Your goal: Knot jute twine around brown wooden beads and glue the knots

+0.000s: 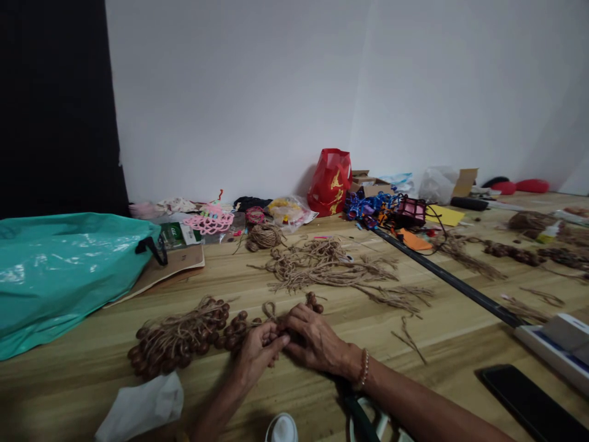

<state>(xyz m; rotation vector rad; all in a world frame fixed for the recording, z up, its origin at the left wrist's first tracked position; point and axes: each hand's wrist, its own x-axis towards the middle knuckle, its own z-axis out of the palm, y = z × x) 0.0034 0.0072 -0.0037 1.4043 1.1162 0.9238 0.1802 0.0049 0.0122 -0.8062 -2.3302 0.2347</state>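
Note:
My left hand (258, 355) and my right hand (317, 341) meet at the front middle of the wooden table, fingers pinched close together on twine. A small loop of the brown twine (269, 310) rises just behind my fingertips. To the left lies a bunch of shiny brown beads (170, 347) with many twine ends over it, and smaller bead clusters (237, 328) reach up to my left hand. A few more brown beads (315, 302) show beyond my right knuckles. What exactly sits between the fingertips is hidden.
Behind my hands spreads a heap of cut twine (317, 264), with a twine ball (264, 237) farther back. A black strip (442, 276) crosses the table on the right, near a phone (529, 399). A turquoise bag (69, 270) lies left; a red bag (330, 184) stands at the wall.

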